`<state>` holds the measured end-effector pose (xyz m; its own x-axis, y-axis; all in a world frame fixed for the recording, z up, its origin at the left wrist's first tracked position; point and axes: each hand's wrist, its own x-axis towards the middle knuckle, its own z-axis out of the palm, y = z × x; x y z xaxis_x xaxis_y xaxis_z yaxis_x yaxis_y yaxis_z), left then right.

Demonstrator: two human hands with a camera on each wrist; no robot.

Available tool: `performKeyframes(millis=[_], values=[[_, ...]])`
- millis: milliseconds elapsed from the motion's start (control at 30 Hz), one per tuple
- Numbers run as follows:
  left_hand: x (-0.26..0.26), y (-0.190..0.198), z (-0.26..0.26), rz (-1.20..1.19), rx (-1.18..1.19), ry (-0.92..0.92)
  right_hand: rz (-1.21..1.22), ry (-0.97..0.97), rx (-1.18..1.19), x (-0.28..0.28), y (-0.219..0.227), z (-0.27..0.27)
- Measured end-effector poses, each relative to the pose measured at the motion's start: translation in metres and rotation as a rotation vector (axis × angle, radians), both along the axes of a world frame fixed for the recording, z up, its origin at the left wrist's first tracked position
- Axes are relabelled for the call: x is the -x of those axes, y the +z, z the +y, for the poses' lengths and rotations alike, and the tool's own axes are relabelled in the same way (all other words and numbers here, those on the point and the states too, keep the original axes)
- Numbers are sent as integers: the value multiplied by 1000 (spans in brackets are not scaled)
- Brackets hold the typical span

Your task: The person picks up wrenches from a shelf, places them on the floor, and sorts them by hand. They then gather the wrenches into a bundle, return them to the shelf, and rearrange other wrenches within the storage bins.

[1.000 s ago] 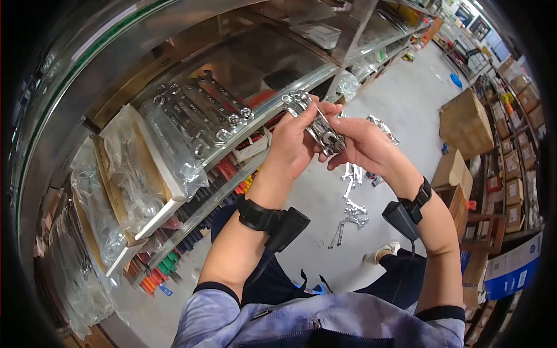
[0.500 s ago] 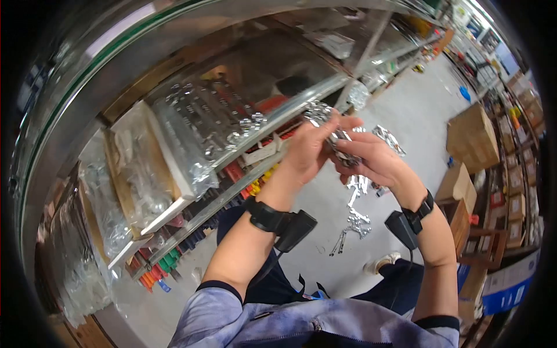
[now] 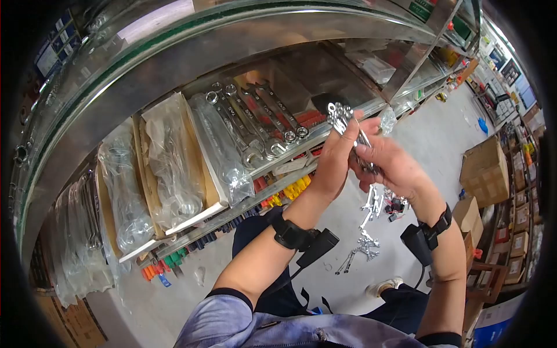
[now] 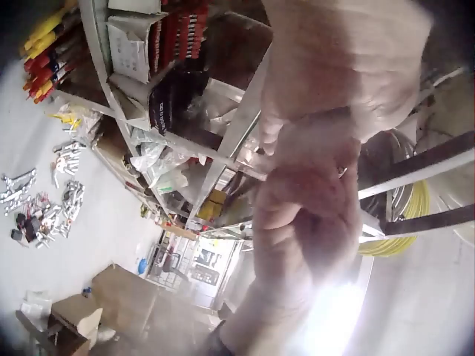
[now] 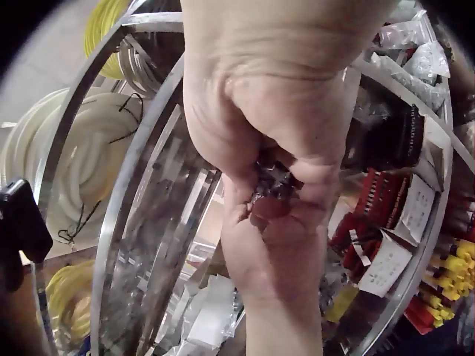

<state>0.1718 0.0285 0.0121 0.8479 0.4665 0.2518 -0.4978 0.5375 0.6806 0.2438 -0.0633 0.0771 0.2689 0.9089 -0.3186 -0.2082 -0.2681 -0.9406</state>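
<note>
A bundle of shiny combination wrenches (image 3: 341, 119) is held between both hands in front of the shelf edge. My left hand (image 3: 335, 159) grips it from the left, thumb along its side, with the ring ends sticking out above. Around the lower end curl the fingers of my right hand (image 3: 397, 162). In the right wrist view only a dark, shiny bit of the bundle (image 5: 274, 182) shows between the hands; the left wrist view has it hidden behind them. Several larger combination wrenches (image 3: 249, 119) lie side by side on the shelf, left of the hands.
Plastic-wrapped packs in open boxes (image 3: 174, 162) line the shelf at left. Below hang tools with coloured handles (image 3: 296, 188). More wrenches (image 3: 365, 249) lie scattered on the grey floor. Cardboard boxes (image 3: 487, 174) stand at right, and a metal post (image 3: 420, 49) rises at the shelf's edge.
The head view has turned left, so the shelf and its wrenches sit further right. Both hands keep the bundle, which now stands more upright, and the right hand's fingers have shifted around its lower end.
</note>
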Motion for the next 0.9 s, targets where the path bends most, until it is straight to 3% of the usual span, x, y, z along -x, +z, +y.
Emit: performKeyframes(millis=[33,100,167,233,300,533,700,900], values=[[2,0,0,-25,-54,71,-39,32,-1,-2,6,4],[5,-4,-1,6,-29,8,-75,57,1,-11,9,15],[-7,-17,-3,-130,-36,96,-233,89,22,-27,10,28],[-12,-24,-6,-118,2,76,-227,63,29,-39,14,45],[-8,-23,-17,123,121,173,-365,37,93,-43,17,68],[-10,-24,-23,218,314,30,-525,156,176,-52,19,152],[-3,-21,-16,320,378,79,-562,182,191,-39,11,159],[7,-25,-7,250,341,0,-628,144,239,-32,10,155]])
